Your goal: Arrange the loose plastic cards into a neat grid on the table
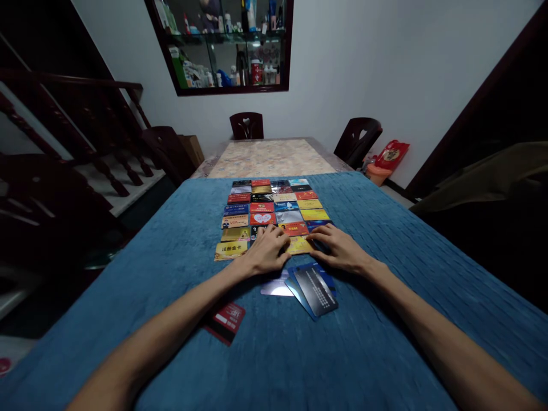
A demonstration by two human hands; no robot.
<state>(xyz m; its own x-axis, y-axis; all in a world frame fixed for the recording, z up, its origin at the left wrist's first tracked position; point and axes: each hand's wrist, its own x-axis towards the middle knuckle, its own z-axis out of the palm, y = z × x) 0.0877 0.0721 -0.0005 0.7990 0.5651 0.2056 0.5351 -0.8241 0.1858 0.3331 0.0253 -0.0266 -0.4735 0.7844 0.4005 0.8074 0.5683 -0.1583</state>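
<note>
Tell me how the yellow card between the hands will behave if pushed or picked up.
The yellow card looks thin and flat, so probably stiff and light. It lies flush on the blue cloth, likely hard to pinch. The textured cloth may resist sliding.

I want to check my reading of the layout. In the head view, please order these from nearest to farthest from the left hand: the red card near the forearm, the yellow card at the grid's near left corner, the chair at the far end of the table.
1. Yellow card: just left of the left hand, in the grid's nearest row.
2. Red card: nearer the camera, beside the left forearm.
3. Chair: far end, against the wall.
</note>
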